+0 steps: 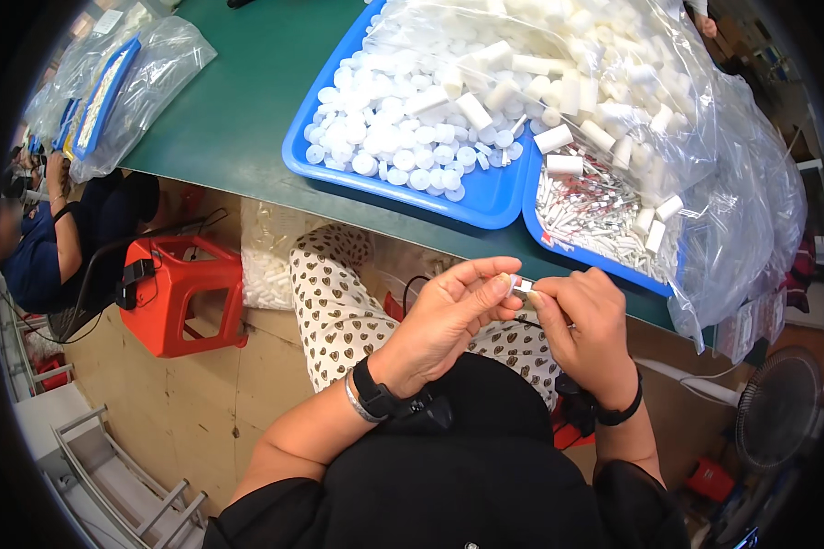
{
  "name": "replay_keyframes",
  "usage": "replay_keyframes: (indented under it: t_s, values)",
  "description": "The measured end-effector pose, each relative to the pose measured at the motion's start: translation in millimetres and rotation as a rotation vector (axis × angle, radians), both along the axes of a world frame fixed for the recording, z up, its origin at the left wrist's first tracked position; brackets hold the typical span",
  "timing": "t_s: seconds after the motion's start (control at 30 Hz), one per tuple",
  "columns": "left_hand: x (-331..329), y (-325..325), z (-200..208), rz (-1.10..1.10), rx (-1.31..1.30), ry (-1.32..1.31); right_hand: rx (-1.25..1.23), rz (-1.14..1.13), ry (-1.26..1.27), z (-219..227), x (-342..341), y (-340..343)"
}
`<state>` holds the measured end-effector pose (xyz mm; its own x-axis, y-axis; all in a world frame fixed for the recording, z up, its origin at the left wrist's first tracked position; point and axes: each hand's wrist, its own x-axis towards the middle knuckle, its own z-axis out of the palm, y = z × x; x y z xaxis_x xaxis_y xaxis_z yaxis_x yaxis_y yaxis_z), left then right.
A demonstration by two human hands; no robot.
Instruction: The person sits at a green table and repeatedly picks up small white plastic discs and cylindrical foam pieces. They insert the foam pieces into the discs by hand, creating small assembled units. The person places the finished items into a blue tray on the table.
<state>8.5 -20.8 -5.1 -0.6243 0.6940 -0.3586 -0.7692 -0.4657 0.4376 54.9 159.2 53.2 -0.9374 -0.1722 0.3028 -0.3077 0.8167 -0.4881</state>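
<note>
A: Closest to the lens is the black top (467,476), with both forearms coming up out of it. What sits between the hands?

B: A small white piece (522,285), pinched at each end. The left hand (449,316) closes thumb and forefinger on one side, the right hand (584,320) grips the other, so both are shut narrow on it. It hangs over the lap, just short of the desk (247,101) edge, probably so the fingertips can work it close to the eyes.

A: And beyond it?

B: Just past the desk edge, a blue tray (485,203) of round white caps (384,137). Beside it to the right, a second blue tray (558,240) of thin white sticks, under a clear bag (613,73) of white tubes. All of it lies near the hands, seemingly for easy reach.

A: Further out?

B: A red stool (178,293) on the floor to the left, another seated person (55,238) past it, and a fan (778,407) low on the right
</note>
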Motion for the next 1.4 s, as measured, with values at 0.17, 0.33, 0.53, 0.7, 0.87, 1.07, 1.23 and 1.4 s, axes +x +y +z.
replay_keyframes:
  t_s: [0.17, 0.33, 0.53, 0.7, 0.87, 1.07, 1.23, 1.4]
  values:
    - [8, 6, -17, -0.026, 0.118, -0.078, -0.207, -0.099, -0.074, -20, 7, -10]
    - [11, 11, -21, -0.053, 0.147, -0.108, -0.086, -0.051, 0.082, -29, 5, -12]
    - [0, 10, -10, -0.08, 0.038, -0.088, -0.062, -0.023, 0.056, -32, 5, -3]
    - [-2, 4, -8, -0.001, -0.034, -0.054, 0.015, -0.096, 0.101, -11, -3, 32]
    - [-1, 6, -4, -0.005, -0.038, -0.037, 0.463, -0.217, -0.002, 5, -11, 83]
    - [0, 10, -7, -0.026, -0.026, -0.009, 0.613, -0.168, -0.097, 1, -23, 89]
    - [-4, 12, -2, 0.004, 0.003, 0.003, 0.363, -0.149, -0.033, -2, -24, 93]
    - [-7, 13, 8, 0.089, -0.022, 0.024, 0.042, -0.096, -0.063, 10, -7, 66]
